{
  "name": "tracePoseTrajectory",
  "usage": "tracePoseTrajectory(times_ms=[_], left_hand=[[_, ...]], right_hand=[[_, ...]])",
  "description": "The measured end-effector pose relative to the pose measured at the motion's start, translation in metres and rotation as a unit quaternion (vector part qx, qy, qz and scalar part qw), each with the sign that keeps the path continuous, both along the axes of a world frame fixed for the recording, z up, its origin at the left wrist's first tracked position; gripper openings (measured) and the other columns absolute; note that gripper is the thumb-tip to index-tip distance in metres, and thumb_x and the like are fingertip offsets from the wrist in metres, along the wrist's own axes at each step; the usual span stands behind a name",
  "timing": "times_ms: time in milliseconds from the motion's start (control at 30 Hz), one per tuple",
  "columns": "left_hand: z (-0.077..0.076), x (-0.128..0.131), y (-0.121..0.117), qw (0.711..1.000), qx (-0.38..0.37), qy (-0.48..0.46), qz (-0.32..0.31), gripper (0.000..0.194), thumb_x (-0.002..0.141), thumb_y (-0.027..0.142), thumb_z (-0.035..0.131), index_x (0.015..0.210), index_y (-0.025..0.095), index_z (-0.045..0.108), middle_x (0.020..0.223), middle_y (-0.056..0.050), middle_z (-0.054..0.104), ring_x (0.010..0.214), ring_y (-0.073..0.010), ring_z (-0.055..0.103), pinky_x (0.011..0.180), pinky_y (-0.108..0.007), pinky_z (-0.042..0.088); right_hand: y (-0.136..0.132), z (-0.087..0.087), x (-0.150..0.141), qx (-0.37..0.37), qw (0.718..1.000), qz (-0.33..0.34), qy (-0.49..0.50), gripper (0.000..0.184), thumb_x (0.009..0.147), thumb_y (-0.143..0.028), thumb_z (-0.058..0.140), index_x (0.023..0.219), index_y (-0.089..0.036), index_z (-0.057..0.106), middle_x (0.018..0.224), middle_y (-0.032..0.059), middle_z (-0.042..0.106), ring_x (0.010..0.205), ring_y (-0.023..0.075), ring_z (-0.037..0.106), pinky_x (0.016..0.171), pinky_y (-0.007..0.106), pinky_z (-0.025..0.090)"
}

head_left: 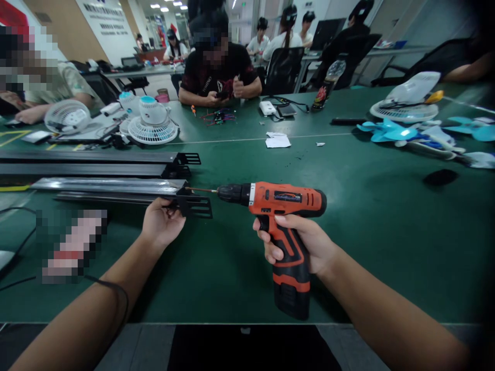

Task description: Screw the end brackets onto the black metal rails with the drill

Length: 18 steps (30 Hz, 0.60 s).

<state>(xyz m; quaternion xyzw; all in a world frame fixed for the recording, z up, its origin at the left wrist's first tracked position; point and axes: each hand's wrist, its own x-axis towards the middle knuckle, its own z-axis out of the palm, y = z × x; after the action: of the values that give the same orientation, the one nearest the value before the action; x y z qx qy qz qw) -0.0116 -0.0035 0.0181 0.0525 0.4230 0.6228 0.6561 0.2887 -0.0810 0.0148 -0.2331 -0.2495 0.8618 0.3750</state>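
My right hand (297,239) is wrapped round the grip of an orange and black cordless drill (286,198), with the index finger by the trigger. The drill lies level, its long thin bit (203,190) pointing left. The bit's tip meets the end of a dark metal rail (108,185), by a slotted black bracket (197,205). My left hand (164,224) holds that end of the rail from below, fingers curled under it. Whether the tip sits in a screw there is too small to tell.
More dark rails (85,169) lie behind the held one. A phone-like blurred object (75,247) and a black cable are at left. White fan parts (152,129) stand at back left, blue fan blades (386,131) at right. A person (220,67) sits across the green table (379,247).
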Motion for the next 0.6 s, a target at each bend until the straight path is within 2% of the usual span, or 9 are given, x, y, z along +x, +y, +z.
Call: tracePoseTrajectory(times_ms=[100, 200, 300, 367, 400, 467, 533, 600], left_hand=[[0.001, -0.001, 0.002, 1.000, -0.001, -0.003, -0.012, 0.027, 0.055, -0.003, 0.049, 0.070, 0.019, 0.048, 0.056, 0.004, 0.047, 0.040, -0.0084, 0.040, 0.039, -0.018, 0.037], [0.000, -0.002, 0.004, 0.999, -0.005, -0.008, -0.045, 0.030, 0.053, -0.002, 0.049, 0.074, 0.019, 0.054, 0.060, 0.001, 0.053, 0.043, -0.0108, 0.047, 0.044, -0.021, 0.046], [-0.002, -0.004, 0.005, 0.997, 0.002, -0.008, -0.070, 0.043, 0.053, 0.001, 0.050, 0.089, 0.019, 0.065, 0.075, -0.005, 0.067, 0.063, -0.0194, 0.066, 0.056, -0.028, 0.057], [-0.003, -0.004, 0.006, 0.996, 0.011, -0.009, -0.083, 0.047, 0.054, 0.002, 0.050, 0.095, 0.019, 0.067, 0.085, -0.008, 0.072, 0.077, -0.0242, 0.072, 0.061, -0.032, 0.060], [-0.003, -0.004, 0.006, 0.996, 0.013, -0.007, -0.082, 0.045, 0.054, 0.002, 0.050, 0.093, 0.019, 0.066, 0.084, -0.009, 0.071, 0.076, -0.0244, 0.072, 0.061, -0.031, 0.060], [-0.004, -0.004, 0.007, 0.997, 0.006, -0.001, -0.073, 0.038, 0.054, 0.002, 0.050, 0.086, 0.019, 0.062, 0.071, -0.005, 0.064, 0.060, -0.0201, 0.066, 0.054, -0.028, 0.057], [-0.003, -0.004, 0.007, 0.999, -0.012, 0.007, -0.051, 0.032, 0.054, 0.001, 0.050, 0.079, 0.020, 0.055, 0.058, 0.000, 0.051, 0.043, -0.0146, 0.050, 0.045, -0.025, 0.050], [-0.003, -0.003, 0.007, 0.999, -0.030, 0.008, -0.031, 0.029, 0.054, 0.002, 0.050, 0.076, 0.022, 0.050, 0.053, 0.004, 0.040, 0.037, -0.0123, 0.039, 0.040, -0.024, 0.044]], right_hand=[[-0.001, -0.003, 0.000, 0.006, 1.000, -0.003, -0.009, 0.033, 0.082, -0.038, 0.081, 0.101, -0.011, 0.074, 0.077, 0.0010, 0.069, 0.054, 0.0103, 0.062, 0.060, 0.027, 0.058], [0.000, -0.006, 0.000, 0.009, 1.000, -0.004, -0.017, 0.034, 0.082, -0.038, 0.081, 0.101, -0.012, 0.073, 0.078, 0.0007, 0.068, 0.055, 0.0098, 0.062, 0.062, 0.027, 0.058], [0.001, -0.009, 0.000, 0.008, 1.000, -0.007, -0.021, 0.034, 0.082, -0.039, 0.081, 0.100, -0.012, 0.073, 0.078, 0.0007, 0.068, 0.055, 0.0102, 0.062, 0.062, 0.028, 0.058], [0.001, -0.010, -0.001, 0.012, 1.000, -0.010, -0.016, 0.032, 0.082, -0.039, 0.082, 0.099, -0.013, 0.073, 0.078, 0.0007, 0.069, 0.055, 0.0106, 0.063, 0.062, 0.028, 0.058], [0.001, -0.011, -0.001, 0.014, 1.000, -0.011, -0.013, 0.031, 0.082, -0.039, 0.082, 0.098, -0.014, 0.073, 0.078, 0.0006, 0.069, 0.055, 0.0107, 0.063, 0.062, 0.028, 0.058], [0.001, -0.013, -0.002, 0.019, 1.000, -0.011, -0.010, 0.030, 0.082, -0.039, 0.082, 0.097, -0.014, 0.072, 0.078, 0.0004, 0.069, 0.055, 0.0110, 0.063, 0.062, 0.029, 0.058], [0.000, -0.014, -0.003, 0.020, 1.000, -0.011, -0.014, 0.030, 0.082, -0.038, 0.082, 0.098, -0.015, 0.072, 0.078, 0.0006, 0.069, 0.056, 0.0116, 0.064, 0.063, 0.029, 0.059], [0.000, -0.015, -0.004, 0.018, 1.000, -0.016, -0.018, 0.030, 0.082, -0.038, 0.083, 0.098, -0.015, 0.073, 0.078, 0.0008, 0.069, 0.057, 0.0121, 0.065, 0.063, 0.029, 0.059]])
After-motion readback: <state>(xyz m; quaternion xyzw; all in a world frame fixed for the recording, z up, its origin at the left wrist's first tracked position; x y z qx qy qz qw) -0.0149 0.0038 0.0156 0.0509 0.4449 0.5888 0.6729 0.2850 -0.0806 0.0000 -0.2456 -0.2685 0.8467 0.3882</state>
